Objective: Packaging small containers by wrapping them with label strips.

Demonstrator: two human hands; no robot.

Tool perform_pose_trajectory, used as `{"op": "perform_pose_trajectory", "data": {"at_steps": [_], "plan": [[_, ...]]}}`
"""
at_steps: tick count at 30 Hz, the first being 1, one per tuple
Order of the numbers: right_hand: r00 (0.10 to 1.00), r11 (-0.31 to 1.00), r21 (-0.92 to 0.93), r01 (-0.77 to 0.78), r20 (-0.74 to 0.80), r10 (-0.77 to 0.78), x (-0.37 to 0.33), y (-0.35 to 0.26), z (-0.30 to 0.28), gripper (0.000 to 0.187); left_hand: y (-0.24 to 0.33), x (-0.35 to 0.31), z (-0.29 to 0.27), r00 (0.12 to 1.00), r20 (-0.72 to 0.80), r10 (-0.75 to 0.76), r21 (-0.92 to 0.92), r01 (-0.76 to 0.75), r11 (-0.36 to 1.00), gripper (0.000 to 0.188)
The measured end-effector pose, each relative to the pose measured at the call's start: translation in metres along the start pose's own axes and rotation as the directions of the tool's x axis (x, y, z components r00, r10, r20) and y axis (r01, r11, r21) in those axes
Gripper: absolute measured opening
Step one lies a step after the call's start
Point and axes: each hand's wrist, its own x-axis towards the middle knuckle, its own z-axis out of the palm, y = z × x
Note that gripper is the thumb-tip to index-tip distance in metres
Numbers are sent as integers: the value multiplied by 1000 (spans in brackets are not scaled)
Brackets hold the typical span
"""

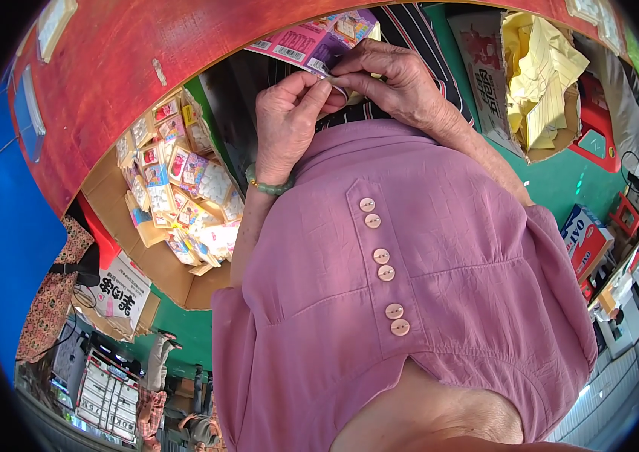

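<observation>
A printed pink and purple sheet (297,44) hangs over my lap at the top, partly hidden by the red table edge. My left hand (289,113), with a green bead bracelet at its wrist, is closed in a pinch at the sheet's lower corner. My right hand (398,79) meets it there, thumb and fingertips pinching the same corner. A small curled edge shows between the fingers, and I cannot make out its detail. Under the hands lies dark striped cloth (410,34).
A red table (116,68) curves across the top left. Left of me stands an open cardboard box (120,215) full of small printed packs (184,173). At right, another box (489,94) holds crumpled yellow paper (538,75). Green floor (553,184) shows beside a red stool (598,143).
</observation>
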Motion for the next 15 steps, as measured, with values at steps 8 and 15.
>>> {"op": "perform_pose_trajectory", "data": {"at_steps": [8,15], "plan": [[991,986,-138,98,-81,-110,0,-2,6,11,2,0,4,1000,-21,-14,-36,13,999,13],[992,994,-100,30,-120,-43,0,2,9,6,4,-2,3,998,-70,3,5,-2,1000,13]]}}
